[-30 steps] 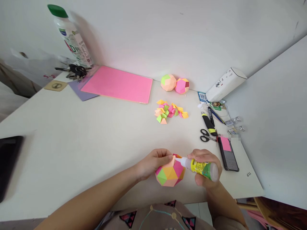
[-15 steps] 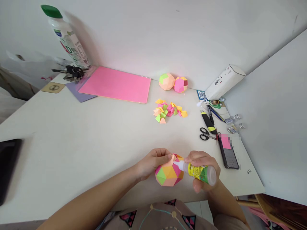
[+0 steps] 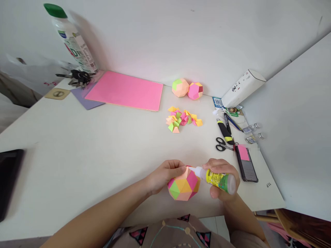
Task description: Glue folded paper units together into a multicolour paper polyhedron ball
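A faceted paper ball [image 3: 184, 187] in orange, pink, green and peach is near the table's front edge. My left hand [image 3: 164, 175] is closed on its upper left rim, thumb and fingers pinching a peach flap. My right hand [image 3: 224, 175] is wrapped round a glue bottle [image 3: 217, 179] with a yellow and green label. The bottle lies tilted, its white nozzle pointing left at the ball's top edge beside the left fingertips. Behind them, small folded paper pieces [image 3: 176, 120] lie in a loose pile. Two finished-looking paper balls [image 3: 180, 88] rest against the wall.
Pink paper [image 3: 126, 91], keys [image 3: 80, 77] and a green-capped bottle [image 3: 77, 48] are at the back left. Scissors [image 3: 221, 144], a cutter [image 3: 224, 131], a phone [image 3: 247, 165] and a white box [image 3: 241, 89] stand or lie at the right. A dark tablet [image 3: 9, 179] is far left.
My right hand has shifted slightly right and up with the glue bottle, and the nozzle has moved to the ball's top edge. My left hand has hardly moved.
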The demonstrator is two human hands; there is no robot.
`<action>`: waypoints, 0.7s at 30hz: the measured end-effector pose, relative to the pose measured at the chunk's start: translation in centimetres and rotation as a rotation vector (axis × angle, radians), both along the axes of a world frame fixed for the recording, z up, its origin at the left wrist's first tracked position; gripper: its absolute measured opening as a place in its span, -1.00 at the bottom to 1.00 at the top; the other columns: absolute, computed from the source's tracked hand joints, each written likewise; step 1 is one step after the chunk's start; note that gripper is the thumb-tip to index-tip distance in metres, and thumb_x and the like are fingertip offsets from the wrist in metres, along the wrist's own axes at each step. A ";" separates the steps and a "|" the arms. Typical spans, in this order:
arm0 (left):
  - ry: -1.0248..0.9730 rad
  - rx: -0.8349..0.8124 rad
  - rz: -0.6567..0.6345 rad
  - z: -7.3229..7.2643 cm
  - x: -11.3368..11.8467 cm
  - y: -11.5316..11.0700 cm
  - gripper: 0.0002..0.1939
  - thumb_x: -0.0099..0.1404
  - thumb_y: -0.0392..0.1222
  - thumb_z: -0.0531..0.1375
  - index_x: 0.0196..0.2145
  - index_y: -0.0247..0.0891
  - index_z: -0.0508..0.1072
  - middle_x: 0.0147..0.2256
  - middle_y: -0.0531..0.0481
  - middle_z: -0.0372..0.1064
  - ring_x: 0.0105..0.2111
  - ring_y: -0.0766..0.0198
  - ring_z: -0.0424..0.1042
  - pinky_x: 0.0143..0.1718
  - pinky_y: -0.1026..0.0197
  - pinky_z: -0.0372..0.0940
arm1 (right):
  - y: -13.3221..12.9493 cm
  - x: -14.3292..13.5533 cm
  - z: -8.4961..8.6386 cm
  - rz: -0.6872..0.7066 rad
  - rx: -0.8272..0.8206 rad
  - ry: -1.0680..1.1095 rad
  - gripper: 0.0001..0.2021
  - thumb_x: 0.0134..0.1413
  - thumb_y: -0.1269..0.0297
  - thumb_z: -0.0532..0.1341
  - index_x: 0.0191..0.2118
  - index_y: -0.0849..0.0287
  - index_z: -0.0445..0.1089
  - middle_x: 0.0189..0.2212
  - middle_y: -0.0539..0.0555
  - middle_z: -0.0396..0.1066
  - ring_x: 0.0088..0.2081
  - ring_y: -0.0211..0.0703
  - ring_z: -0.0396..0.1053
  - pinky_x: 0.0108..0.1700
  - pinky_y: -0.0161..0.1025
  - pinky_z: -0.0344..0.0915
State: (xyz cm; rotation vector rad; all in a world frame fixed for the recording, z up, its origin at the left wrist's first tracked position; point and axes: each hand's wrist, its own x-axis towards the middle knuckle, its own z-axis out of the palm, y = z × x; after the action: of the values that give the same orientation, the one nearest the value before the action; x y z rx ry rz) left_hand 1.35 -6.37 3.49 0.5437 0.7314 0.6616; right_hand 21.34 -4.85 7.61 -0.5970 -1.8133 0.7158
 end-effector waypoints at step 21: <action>0.002 -0.029 0.019 0.2 0.1 0.1 -0.62 -0.03 0.07 0.36 -0.49 -0.33 0.43 -0.51 0.02 0.38 -0.53 0.38 0.30 -0.48 0.32 0.15 | -0.1 0.1 -0.1 0.030 -0.113 0.078 -0.56 -0.14 0.00 0.37 -0.13 0.10 0.42 -0.37 0.13 0.48 -0.36 -0.08 0.42 -0.35 -0.16 0.38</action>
State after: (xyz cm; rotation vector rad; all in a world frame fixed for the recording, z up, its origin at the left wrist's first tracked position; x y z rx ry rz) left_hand 1.48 -6.31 3.67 0.5114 0.7475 0.6675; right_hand 21.41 -4.95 7.53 -0.6085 -1.7213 0.8555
